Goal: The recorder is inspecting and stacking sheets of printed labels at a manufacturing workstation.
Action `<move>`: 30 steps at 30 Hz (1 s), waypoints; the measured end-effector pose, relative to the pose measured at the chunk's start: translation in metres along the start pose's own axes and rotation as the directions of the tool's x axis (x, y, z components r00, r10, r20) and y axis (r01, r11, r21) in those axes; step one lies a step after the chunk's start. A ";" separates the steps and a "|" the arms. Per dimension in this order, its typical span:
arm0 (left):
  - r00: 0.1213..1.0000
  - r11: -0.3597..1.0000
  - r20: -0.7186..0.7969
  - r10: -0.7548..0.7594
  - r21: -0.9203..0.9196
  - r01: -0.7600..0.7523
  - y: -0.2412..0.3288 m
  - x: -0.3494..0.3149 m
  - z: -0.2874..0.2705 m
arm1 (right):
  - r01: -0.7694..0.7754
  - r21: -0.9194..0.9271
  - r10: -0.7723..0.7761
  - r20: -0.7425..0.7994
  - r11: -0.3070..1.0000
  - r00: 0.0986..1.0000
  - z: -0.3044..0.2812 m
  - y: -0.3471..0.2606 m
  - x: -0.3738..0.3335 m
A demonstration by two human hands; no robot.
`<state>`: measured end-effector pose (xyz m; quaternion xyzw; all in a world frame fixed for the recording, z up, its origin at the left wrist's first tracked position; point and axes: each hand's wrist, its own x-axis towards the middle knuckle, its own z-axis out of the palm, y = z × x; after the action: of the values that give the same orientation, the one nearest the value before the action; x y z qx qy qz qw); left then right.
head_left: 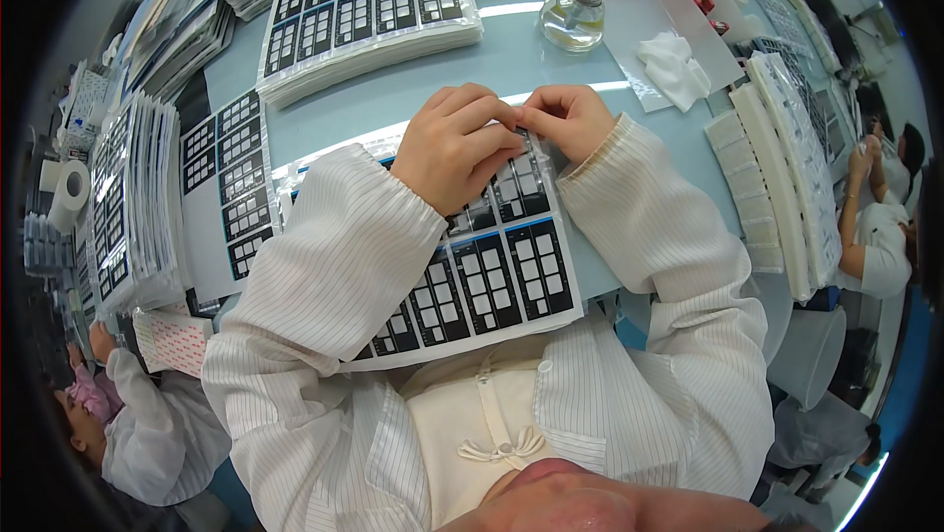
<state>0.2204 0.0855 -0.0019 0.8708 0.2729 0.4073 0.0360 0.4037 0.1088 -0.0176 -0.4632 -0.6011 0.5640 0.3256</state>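
A sheet with black panels and white label blocks point(481, 281) lies before me, its near edge reaching my body. My left hand point(457, 144) is over its far part, with thumb and fingers pinched together. At the sheet's far right corner, my right hand point(570, 121) is closed too, thumb against bent forefinger. The fingertips of both hands meet there; whatever is between them is too small to make out. My left hand and sleeve cover part of the sheet's left side.
Beyond my hands is a thick stack of similar sheets point(374, 60). More sheets point(236, 178) and an upright-looking pile point(128, 198) stand at left. A glass pump bottle point(573, 19), crumpled white cloth point(674, 70) and white strip trays point(777, 168) are at right. Other people sit on both sides.
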 end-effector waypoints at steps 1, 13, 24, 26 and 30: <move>1.000 1.000 0.023 0.007 -0.012 -0.007 0.000 0.001 -0.002 | -0.001 0.001 0.001 0.000 1.000 1.000 0.000 0.003 0.001; 0.939 0.987 0.314 -0.139 -0.036 0.158 0.024 -0.044 -0.046 | -0.096 -0.097 0.075 -0.203 0.991 0.976 0.011 -0.001 -0.011; 0.910 0.959 0.310 -0.274 0.018 0.283 0.069 -0.082 -0.076 | -0.107 -0.184 0.059 -0.250 0.977 0.966 0.016 -0.001 -0.012; 0.909 0.955 0.298 -0.291 0.027 0.297 0.074 -0.090 -0.078 | -0.112 -0.181 0.064 -0.249 0.977 0.966 0.017 -0.001 -0.012; 0.908 0.946 0.267 -0.323 0.050 0.321 0.085 -0.101 -0.084 | -0.085 -0.164 0.038 -0.271 0.983 0.962 0.018 0.002 -0.012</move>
<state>0.1445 -0.0508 0.0091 0.8616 0.4062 0.2716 0.1374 0.3915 0.0907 -0.0204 -0.5800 -0.5839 0.4520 0.3440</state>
